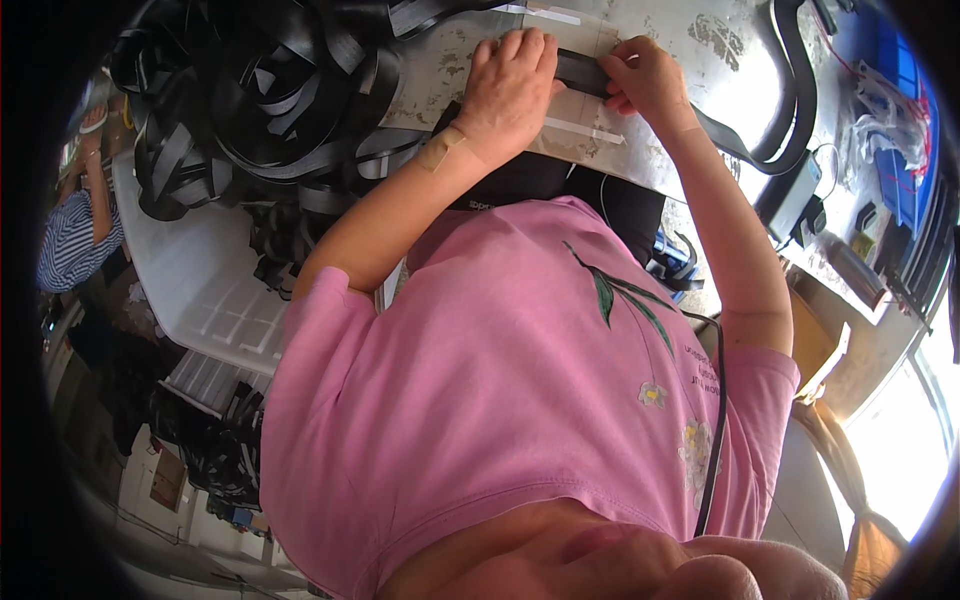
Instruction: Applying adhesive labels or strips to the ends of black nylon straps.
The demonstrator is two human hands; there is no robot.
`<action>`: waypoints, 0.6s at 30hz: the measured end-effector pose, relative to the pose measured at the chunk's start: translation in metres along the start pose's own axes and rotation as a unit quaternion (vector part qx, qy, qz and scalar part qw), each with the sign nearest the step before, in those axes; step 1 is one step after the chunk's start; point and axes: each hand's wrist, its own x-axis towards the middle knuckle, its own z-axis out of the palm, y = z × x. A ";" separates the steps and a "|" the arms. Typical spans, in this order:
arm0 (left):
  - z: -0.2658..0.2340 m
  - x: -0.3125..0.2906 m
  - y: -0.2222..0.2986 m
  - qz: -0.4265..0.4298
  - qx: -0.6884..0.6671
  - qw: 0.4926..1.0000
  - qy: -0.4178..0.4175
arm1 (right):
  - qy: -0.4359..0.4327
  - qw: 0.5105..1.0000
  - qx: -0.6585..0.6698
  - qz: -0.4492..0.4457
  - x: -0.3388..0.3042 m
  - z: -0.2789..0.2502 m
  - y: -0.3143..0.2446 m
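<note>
A flat black strap point(582, 72) lies across the metal worktable near its front edge, running between my two hands. My left hand point(512, 90) rests palm down over the strap's left part, fingers side by side and flat-looking, with a tan plaster on the wrist. What lies beneath that palm is hidden. To the right, my right hand point(652, 85) is closed on the strap, thumb and fingers pinching its edge. From there the strap seems to continue behind my right wrist to a long black loop point(795, 90) at the table's right.
A large heap of black straps point(270, 100) fills the table's left, above a white plastic crate point(190, 270). Clear tape strips point(585, 130) lie on the worktable point(720, 35). Blue bins point(900, 180) stand far right. A person in a striped top point(75, 240) is far left.
</note>
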 end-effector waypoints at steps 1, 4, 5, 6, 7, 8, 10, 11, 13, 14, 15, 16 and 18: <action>-0.003 0.003 0.000 -0.020 -0.001 0.999 -0.043 | -0.001 1.000 -0.006 0.001 0.000 0.000 -0.001; -0.009 0.015 -0.004 -0.026 -0.004 0.999 -0.043 | 0.001 1.000 -0.011 0.006 -0.001 -0.001 -0.002; -0.005 0.019 -0.010 -0.034 -0.072 0.996 -0.042 | -0.001 1.000 -0.011 0.007 -0.001 -0.001 -0.003; -0.003 0.022 -0.012 -0.041 -0.139 0.989 -0.040 | -0.002 1.000 -0.013 0.005 -0.001 -0.001 -0.004; 0.000 0.020 -0.010 -0.042 -0.139 0.989 -0.041 | -0.003 1.000 -0.016 0.004 -0.001 -0.001 -0.004; 0.003 0.019 -0.005 -0.140 -0.322 0.936 -0.039 | -0.003 1.000 -0.015 0.005 0.000 0.000 -0.003; 0.003 0.017 -0.001 -0.232 -0.488 0.840 -0.036 | -0.001 1.000 -0.028 0.004 0.001 0.000 -0.002; -0.007 0.017 0.002 -0.286 -0.568 0.764 -0.105 | 0.000 1.000 -0.025 0.005 0.001 0.000 -0.002; -0.010 0.017 0.007 -0.335 -0.635 0.674 -0.174 | 0.004 0.999 -0.032 0.004 0.001 0.000 -0.002; -0.006 0.014 0.012 -0.338 -0.635 0.672 -0.174 | 0.003 1.000 -0.031 0.001 0.000 0.000 -0.002; -0.001 0.011 0.017 -0.340 -0.636 0.670 -0.174 | 0.004 0.999 -0.037 -0.009 0.000 0.000 -0.002; 0.011 0.007 0.021 -0.341 -0.635 0.672 -0.172 | 0.005 0.999 -0.043 -0.019 0.000 0.000 -0.002; 0.022 0.008 0.030 -0.215 -0.467 0.856 -0.054 | 0.004 0.997 -0.072 -0.012 0.008 0.001 0.000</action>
